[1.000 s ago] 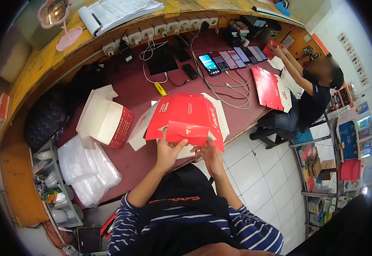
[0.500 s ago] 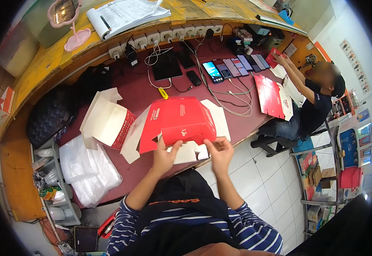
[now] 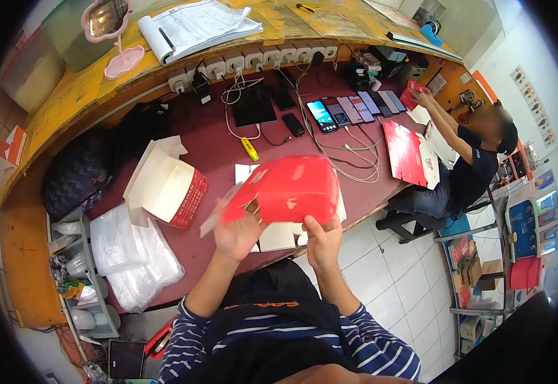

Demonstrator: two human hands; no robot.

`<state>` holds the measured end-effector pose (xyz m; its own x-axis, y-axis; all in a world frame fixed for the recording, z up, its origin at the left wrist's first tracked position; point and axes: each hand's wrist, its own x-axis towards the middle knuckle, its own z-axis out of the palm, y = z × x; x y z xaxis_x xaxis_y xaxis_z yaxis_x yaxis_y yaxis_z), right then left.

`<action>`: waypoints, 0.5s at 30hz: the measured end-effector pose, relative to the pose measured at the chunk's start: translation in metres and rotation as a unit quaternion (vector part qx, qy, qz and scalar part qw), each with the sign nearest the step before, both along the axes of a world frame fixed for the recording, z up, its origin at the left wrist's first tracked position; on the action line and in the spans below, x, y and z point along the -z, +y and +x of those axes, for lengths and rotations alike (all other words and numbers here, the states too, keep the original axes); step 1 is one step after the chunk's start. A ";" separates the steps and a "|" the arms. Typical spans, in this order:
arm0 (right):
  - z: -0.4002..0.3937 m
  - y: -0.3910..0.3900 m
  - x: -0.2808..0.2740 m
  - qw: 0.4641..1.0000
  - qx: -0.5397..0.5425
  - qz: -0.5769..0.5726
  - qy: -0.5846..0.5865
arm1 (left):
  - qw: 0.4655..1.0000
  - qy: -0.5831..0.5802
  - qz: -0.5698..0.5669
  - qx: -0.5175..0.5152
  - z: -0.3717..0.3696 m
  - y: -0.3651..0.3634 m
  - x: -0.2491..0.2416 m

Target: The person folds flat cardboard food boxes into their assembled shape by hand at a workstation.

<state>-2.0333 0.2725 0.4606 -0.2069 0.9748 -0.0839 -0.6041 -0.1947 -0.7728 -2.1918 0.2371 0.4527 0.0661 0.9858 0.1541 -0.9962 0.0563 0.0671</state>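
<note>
A partly folded red cardboard box point(image 3: 288, 185) is tilted up in front of me, its left flap smeared by motion. My right hand point(image 3: 323, 243) grips its lower right corner, thumb on the near face. At the box's lower left edge, my left hand point(image 3: 239, 235) holds on, its fingers partly behind the card and blurred. Beneath the box lies white cardboard point(image 3: 277, 237), partly covered. To the left stands another box point(image 3: 164, 185), open, with a white inside and a red printed side.
Several phones point(image 3: 349, 110), white cables point(image 3: 355, 163), a tablet point(image 3: 253, 105) and a yellow highlighter point(image 3: 249, 149) lie on the dark red table. White plastic bags point(image 3: 135, 262) are at the left. A co-worker point(image 3: 467, 153) sits at the right, holding red card near flat red cardboard point(image 3: 410, 153).
The red box has turned and its front side has folded up. My left hand has shifted under its left edge. The right hand has closed on the corner.
</note>
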 end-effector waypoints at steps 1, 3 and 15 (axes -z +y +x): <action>-0.002 -0.003 -0.003 0.997 0.049 0.053 0.006 | 0.973 0.203 -0.065 -0.088 0.003 -0.002 0.016; -0.003 -0.011 -0.001 0.987 0.087 0.131 0.040 | 0.891 0.380 -0.133 -0.209 0.013 -0.005 0.030; 0.024 0.014 0.105 0.935 -0.165 0.275 -0.150 | 0.959 0.191 -0.209 0.027 -0.033 -0.005 0.001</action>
<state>-2.0094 0.2862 0.3559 -0.5507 0.7756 0.3084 -0.3215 0.1438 -0.9359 -2.2245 0.2323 0.4518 0.0911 0.9500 -0.2985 -0.8986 0.2076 0.3866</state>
